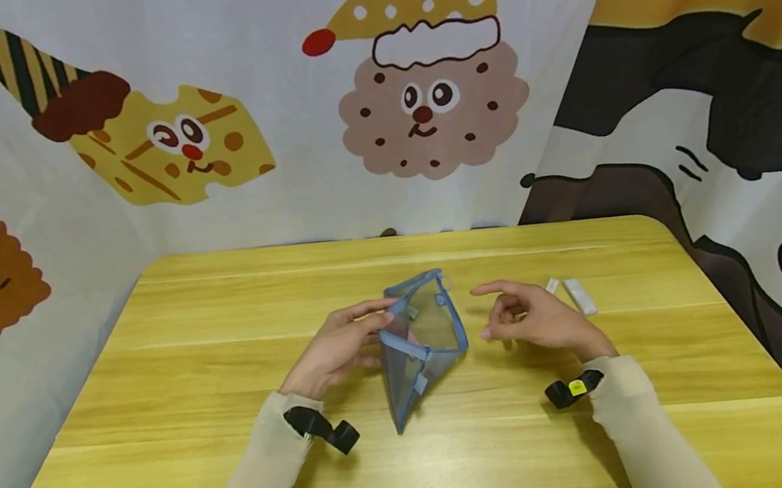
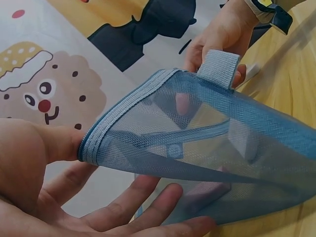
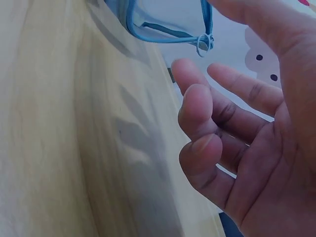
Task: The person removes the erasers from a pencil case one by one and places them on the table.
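Observation:
A blue mesh zipper pouch (image 1: pixel 419 358) stands tilted over the table, its zipped mouth spread apart. My left hand (image 1: pixel 341 342) grips the pouch's left edge, thumb at the rim and the other fingers along the outside of the mesh. Through the mesh in the left wrist view shows a pinkish block (image 2: pixel 210 192) inside the pouch. To the right of the pouch, my right hand (image 1: pixel 535 319) hangs in the air with loosely bent fingers and nothing in them. In the right wrist view, a small ring (image 3: pixel 203 45) hangs at the pouch's corner, apart from the fingertips.
Behind my right hand, a white block (image 1: pixel 580 296) and a smaller white piece (image 1: pixel 552 286) lie on the wooden table (image 1: pixel 218 303). A cartoon-printed curtain (image 1: pixel 307 138) hangs along the table's back edge and sides.

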Available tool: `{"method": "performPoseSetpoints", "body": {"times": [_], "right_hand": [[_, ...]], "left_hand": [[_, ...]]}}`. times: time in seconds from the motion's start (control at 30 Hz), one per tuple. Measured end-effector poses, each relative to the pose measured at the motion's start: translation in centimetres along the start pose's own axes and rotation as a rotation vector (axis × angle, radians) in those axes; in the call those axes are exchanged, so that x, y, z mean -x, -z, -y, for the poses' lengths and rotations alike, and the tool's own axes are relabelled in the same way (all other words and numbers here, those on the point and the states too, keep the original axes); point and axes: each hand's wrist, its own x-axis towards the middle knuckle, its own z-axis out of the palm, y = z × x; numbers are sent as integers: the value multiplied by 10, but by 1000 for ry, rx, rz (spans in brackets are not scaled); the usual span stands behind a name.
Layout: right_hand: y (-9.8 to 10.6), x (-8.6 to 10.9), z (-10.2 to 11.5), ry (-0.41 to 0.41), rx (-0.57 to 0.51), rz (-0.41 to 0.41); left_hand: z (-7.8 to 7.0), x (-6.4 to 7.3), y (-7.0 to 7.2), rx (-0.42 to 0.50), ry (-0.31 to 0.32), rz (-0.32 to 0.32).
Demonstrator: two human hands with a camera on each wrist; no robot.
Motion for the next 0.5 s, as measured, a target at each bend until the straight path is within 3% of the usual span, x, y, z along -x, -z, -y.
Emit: {"method": "performPoseSetpoints", "body": {"times": [0.27, 0.5], "right_hand": [[-9, -4, 7, 37, 30, 24], [-19, -5, 16, -6, 68, 40]], "left_hand": [[1, -1, 0, 11, -12, -1], [3, -2, -1, -9, 3, -18]]}}
